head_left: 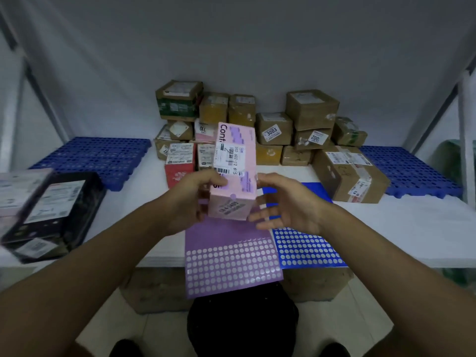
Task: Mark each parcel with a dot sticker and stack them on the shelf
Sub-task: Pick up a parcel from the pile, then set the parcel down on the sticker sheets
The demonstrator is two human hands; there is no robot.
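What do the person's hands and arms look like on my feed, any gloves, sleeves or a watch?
Both are bare. The left hand and right hand show no gloves, and no rings can be made out on the fingers that show. Both forearms are uncovered up to the frame edge, with no sleeves, and no watch or band shows at either wrist. The picture is slightly blurred, so fine marks cannot be told.

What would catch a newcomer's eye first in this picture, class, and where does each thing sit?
First the pink parcel, held upright at the centre by the left hand, with the right hand open beside it. Below it a purple dot sticker sheet hangs over the shelf's front edge, a blue sheet to its right. Behind, brown cardboard parcels are stacked against the back wall.
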